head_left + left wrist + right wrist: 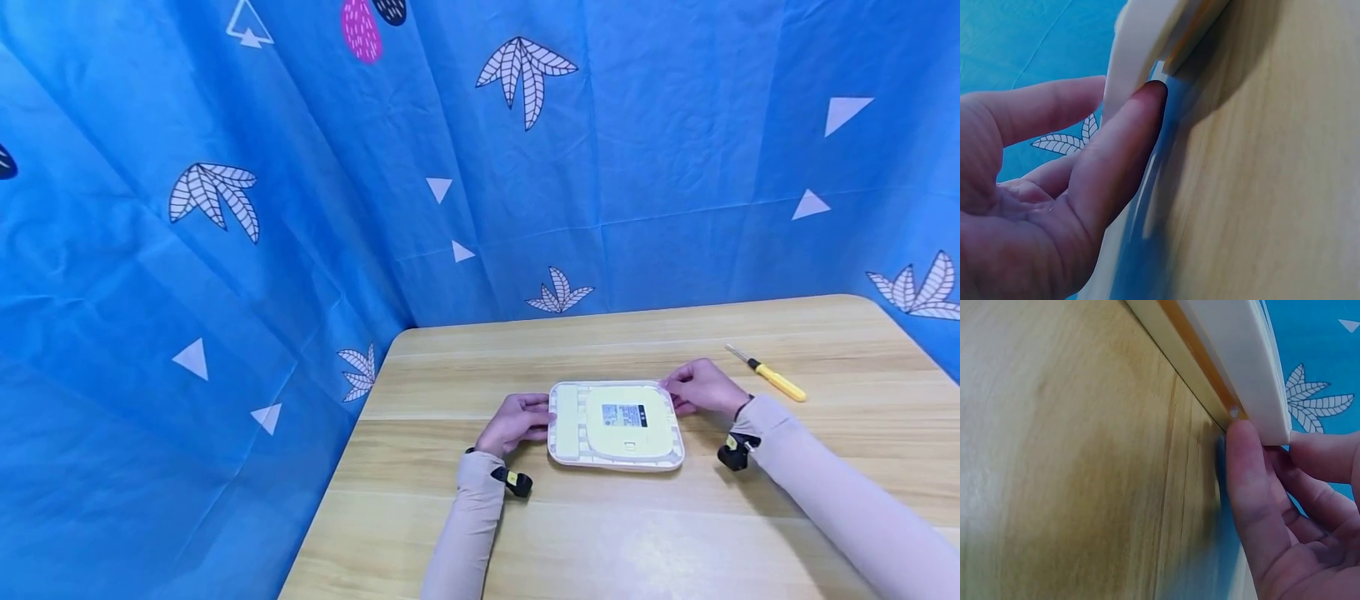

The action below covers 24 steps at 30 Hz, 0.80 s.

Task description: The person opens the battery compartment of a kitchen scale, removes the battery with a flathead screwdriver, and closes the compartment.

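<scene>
A flat white rectangular device point(651, 439) with rounded corners lies on the table, its face with a printed label point(624, 416) turned up. I cannot tell exactly what kind of device it is. At its left edge my left hand point(514, 423) pinches the rim; in the left wrist view the hand point(1054, 181) has digits on both sides of the white edge point(1138, 56). My right hand point(701, 387) pinches the upper right corner. Seen from the right wrist, the hand point(1291, 500) holds the corner of the white casing point(1244, 362) between its digits, close to the tabletop.
A screwdriver point(780, 382) with a yellow handle lies on the wooden table point(450, 367), right of and beyond the right hand. A blue patterned curtain point(660, 150) hangs behind the table and along its left side.
</scene>
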Tool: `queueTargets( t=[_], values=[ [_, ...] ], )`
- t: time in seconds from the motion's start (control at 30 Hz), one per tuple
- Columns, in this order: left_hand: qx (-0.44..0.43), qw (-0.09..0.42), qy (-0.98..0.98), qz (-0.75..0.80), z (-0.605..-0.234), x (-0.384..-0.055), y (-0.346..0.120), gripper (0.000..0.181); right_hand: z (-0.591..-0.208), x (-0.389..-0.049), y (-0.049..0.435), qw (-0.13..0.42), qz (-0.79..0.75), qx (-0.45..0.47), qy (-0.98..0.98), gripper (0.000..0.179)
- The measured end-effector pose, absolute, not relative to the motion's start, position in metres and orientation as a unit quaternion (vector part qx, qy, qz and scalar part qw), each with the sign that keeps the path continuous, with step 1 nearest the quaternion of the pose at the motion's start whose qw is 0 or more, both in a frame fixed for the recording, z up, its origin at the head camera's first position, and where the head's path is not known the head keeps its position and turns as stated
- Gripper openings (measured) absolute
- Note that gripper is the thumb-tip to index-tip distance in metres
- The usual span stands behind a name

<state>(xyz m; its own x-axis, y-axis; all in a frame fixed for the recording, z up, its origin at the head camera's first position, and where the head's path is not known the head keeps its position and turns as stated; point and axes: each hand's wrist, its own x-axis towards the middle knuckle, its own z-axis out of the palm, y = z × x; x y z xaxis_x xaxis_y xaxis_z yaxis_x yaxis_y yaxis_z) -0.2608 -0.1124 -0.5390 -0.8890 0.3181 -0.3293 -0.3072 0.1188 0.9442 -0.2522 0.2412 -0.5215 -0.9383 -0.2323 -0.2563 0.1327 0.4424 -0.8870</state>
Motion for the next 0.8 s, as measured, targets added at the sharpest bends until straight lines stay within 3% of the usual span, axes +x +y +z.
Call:
queueTargets(
  t=[0.17,0.5,0.8],
  values=[
    [-0.002,0.233,0.711,0.664,-0.54,-0.261,-0.11,0.051,-0.515,-0.249,0.241,0.145,-0.488,-0.043,0.86,0.036],
    [0.004,0.246,0.701,0.669,-0.542,-0.261,-0.11,0.05,-0.48,-0.234,0.236,0.023,-0.379,-0.108,0.919,0.025],
    [0.013,0.262,0.693,0.672,-0.54,-0.261,-0.114,0.047,-0.458,-0.208,0.209,0.008,-0.361,-0.192,0.912,0.012]
  ],
)
